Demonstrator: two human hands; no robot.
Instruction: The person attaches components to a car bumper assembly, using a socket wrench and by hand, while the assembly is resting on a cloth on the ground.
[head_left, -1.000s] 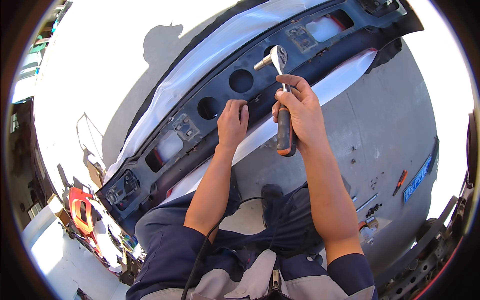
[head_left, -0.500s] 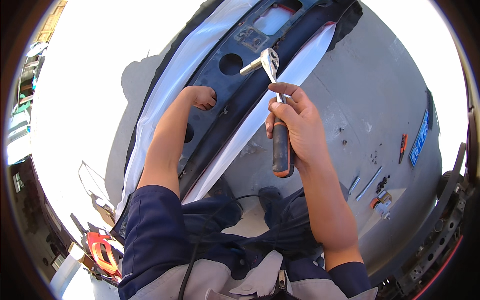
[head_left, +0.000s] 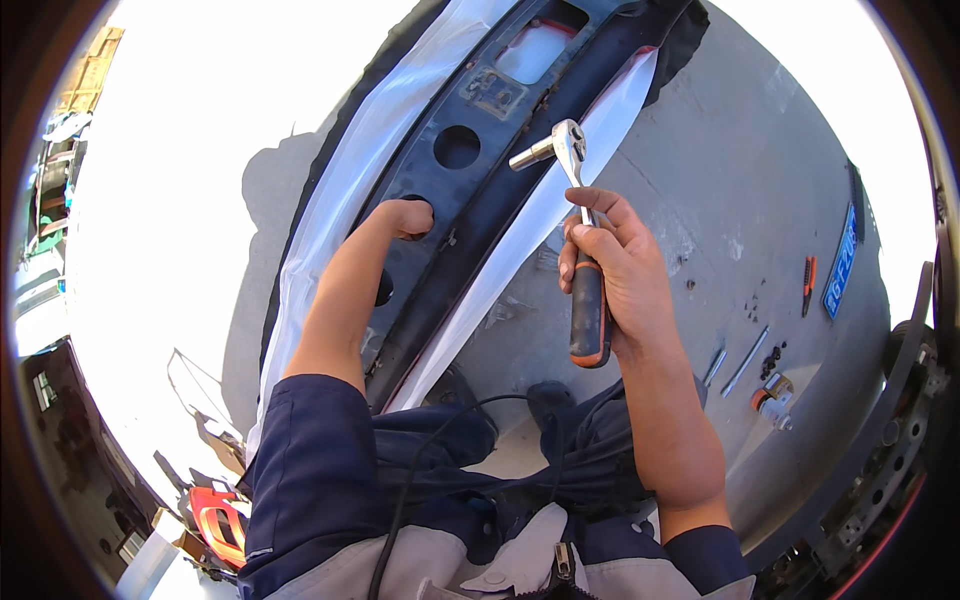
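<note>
My right hand [head_left: 632, 275] is wrapped round a ratchet wrench [head_left: 589, 315] with a black and orange handle. The wrench's silver head points up and away, and a long socket [head_left: 531, 154] sticks out to the left from it. My left hand [head_left: 406, 216] reaches into a round hole in a long dark metal beam [head_left: 432, 185]; its fingers are hidden inside, so their grip does not show. Another round hole [head_left: 457, 147] lies just beyond that hand. White wrapping [head_left: 340, 170] runs along the beam's left side, with a further strip [head_left: 520, 240] on the right.
On the grey floor to the right lie a blue plate [head_left: 840, 263], an orange and black tool [head_left: 808, 286], metal rods [head_left: 745, 362], small dark fasteners [head_left: 772, 360] and a small can-like part [head_left: 770, 408]. A red object [head_left: 215, 525] stands lower left. A black cable [head_left: 405, 490] crosses my lap.
My left hand's fingers have gone deeper into the hole. The ratchet wrench, still in my right hand, sits a little lower and further right in view.
</note>
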